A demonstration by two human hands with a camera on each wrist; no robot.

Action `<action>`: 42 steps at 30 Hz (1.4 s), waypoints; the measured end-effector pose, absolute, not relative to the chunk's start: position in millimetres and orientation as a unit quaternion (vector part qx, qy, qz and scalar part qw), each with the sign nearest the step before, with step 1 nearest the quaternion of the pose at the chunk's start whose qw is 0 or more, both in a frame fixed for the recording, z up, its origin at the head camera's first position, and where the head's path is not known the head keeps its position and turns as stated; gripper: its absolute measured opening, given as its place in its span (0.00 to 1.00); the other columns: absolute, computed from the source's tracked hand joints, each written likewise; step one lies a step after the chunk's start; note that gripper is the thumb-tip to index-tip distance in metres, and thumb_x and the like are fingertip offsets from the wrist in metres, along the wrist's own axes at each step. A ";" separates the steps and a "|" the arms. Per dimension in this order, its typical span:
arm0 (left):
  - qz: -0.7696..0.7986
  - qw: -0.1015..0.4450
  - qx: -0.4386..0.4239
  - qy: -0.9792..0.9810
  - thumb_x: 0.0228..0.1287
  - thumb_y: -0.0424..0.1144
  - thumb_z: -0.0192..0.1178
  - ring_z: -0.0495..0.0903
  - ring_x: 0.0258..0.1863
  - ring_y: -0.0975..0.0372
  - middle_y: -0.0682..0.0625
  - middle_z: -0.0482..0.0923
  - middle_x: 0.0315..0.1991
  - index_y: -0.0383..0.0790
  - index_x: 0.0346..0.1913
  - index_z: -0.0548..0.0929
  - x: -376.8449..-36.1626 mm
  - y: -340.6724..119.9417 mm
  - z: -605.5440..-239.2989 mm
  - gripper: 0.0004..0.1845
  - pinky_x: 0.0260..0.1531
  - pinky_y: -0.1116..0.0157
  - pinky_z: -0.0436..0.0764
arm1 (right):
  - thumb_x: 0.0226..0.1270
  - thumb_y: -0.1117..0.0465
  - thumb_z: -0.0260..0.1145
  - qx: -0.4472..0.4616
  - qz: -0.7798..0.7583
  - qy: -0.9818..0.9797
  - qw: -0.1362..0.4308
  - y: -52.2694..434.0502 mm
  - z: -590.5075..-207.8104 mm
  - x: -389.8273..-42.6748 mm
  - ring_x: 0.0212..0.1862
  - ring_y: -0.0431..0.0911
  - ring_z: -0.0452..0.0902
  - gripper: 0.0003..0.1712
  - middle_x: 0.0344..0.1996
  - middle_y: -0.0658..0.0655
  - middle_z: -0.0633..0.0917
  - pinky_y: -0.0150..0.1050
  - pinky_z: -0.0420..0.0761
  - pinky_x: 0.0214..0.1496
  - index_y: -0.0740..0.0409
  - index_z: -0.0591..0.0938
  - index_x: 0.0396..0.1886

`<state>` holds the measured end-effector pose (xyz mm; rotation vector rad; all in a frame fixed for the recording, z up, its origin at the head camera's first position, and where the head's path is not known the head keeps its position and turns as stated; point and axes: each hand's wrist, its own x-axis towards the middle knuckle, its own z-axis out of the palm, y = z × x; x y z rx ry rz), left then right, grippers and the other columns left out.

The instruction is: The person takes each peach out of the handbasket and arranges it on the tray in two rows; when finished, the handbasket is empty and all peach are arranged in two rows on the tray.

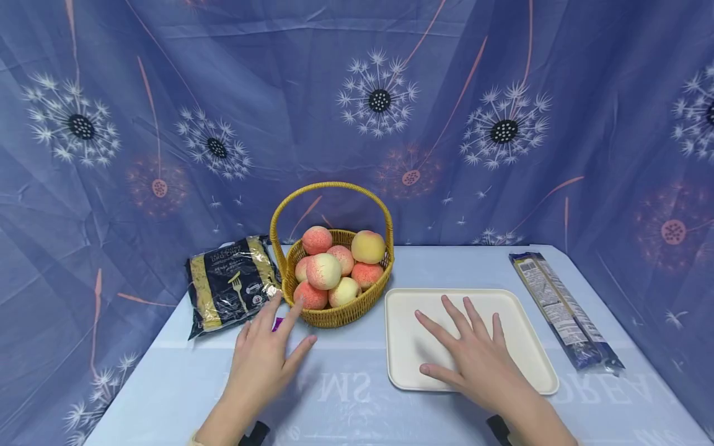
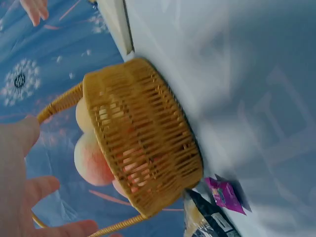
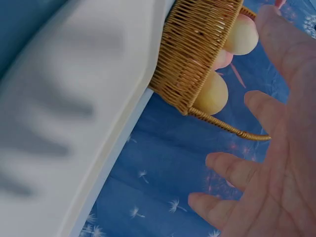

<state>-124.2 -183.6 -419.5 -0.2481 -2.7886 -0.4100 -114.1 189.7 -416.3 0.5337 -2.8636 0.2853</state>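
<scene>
My left hand hovers with spread fingers in front of a wicker basket, holding nothing. Peaches in red, pink and pale yellow fill the basket, whose tall handle arches over them. Over a cream rectangular tray my right hand is held with its fingers apart, and its shadow falls on the tray in the right wrist view. A small purple wrapped packet lies on the table by the basket's base, mostly hidden behind the left fingers in the head view.
A dark pasta bag leans at the basket's left. On the far right lies a long, flat, dark package with printed labels. A pale printed cloth covers the table, and a blue dandelion-patterned curtain hangs behind it.
</scene>
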 end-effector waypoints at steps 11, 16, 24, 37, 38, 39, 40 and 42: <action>-0.288 0.150 -0.056 -0.944 0.77 0.53 0.67 0.84 0.61 0.40 0.35 0.71 0.72 0.50 0.84 0.64 -155.5 -210.3 -417.2 0.40 0.53 0.37 0.90 | 0.72 0.37 0.73 0.230 0.158 -0.955 0.099 172.4 -404.4 -143.9 0.72 0.67 0.76 0.45 0.77 0.62 0.74 0.73 0.83 0.63 0.31 0.66 0.84; -0.351 0.113 -0.045 -0.928 0.78 0.51 0.66 0.89 0.56 0.44 0.32 0.72 0.72 0.48 0.84 0.61 -171.1 -217.9 -423.1 0.40 0.51 0.43 0.92 | 0.73 0.40 0.73 0.236 0.210 -0.945 0.087 159.3 -399.7 -162.0 0.69 0.61 0.79 0.44 0.72 0.59 0.79 0.66 0.86 0.64 0.38 0.67 0.84; -0.442 0.049 -0.013 -0.896 0.79 0.50 0.65 0.90 0.55 0.43 0.31 0.76 0.70 0.45 0.86 0.55 -188.6 -219.4 -427.4 0.43 0.49 0.52 0.95 | 0.75 0.39 0.71 0.207 0.281 -0.937 0.017 128.0 -391.0 -195.3 0.70 0.59 0.79 0.44 0.73 0.58 0.77 0.67 0.85 0.67 0.39 0.65 0.85; -0.546 -0.022 0.024 -0.837 0.80 0.44 0.64 0.88 0.54 0.43 0.31 0.70 0.69 0.46 0.88 0.46 -202.1 -219.2 -438.1 0.47 0.45 0.54 0.96 | 0.75 0.43 0.72 0.228 0.335 -0.914 0.003 77.1 -384.7 -240.0 0.78 0.58 0.71 0.43 0.77 0.56 0.74 0.62 0.77 0.79 0.46 0.67 0.83; -0.549 -0.024 0.023 -0.835 0.80 0.43 0.64 0.88 0.54 0.43 0.31 0.69 0.69 0.45 0.88 0.46 -202.5 -219.0 -438.6 0.47 0.45 0.54 0.96 | 0.75 0.43 0.72 0.229 0.336 -0.914 0.001 74.3 -384.5 -242.0 0.78 0.59 0.70 0.43 0.77 0.57 0.74 0.63 0.77 0.79 0.47 0.67 0.83; -0.553 -0.025 0.023 -0.832 0.80 0.42 0.64 0.88 0.55 0.43 0.30 0.69 0.69 0.45 0.88 0.46 -202.9 -218.9 -439.2 0.47 0.46 0.54 0.96 | 0.75 0.43 0.72 0.231 0.335 -0.913 -0.001 71.6 -384.3 -243.7 0.78 0.59 0.70 0.44 0.77 0.58 0.74 0.63 0.76 0.79 0.48 0.67 0.83; -0.556 -0.027 0.024 -0.830 0.80 0.42 0.64 0.88 0.55 0.42 0.30 0.69 0.69 0.45 0.88 0.46 -203.4 -218.8 -439.6 0.47 0.45 0.54 0.96 | 0.75 0.43 0.72 0.233 0.336 -0.912 -0.004 69.2 -384.1 -245.2 0.78 0.60 0.70 0.44 0.77 0.60 0.74 0.64 0.76 0.79 0.49 0.66 0.84; -0.562 -0.030 0.026 -0.826 0.80 0.41 0.64 0.88 0.55 0.43 0.30 0.68 0.69 0.45 0.88 0.46 -204.5 -218.6 -440.3 0.46 0.45 0.54 0.96 | 0.75 0.44 0.72 0.234 0.338 -0.912 -0.010 64.9 -384.0 -247.8 0.77 0.60 0.71 0.44 0.76 0.62 0.74 0.65 0.77 0.78 0.48 0.66 0.84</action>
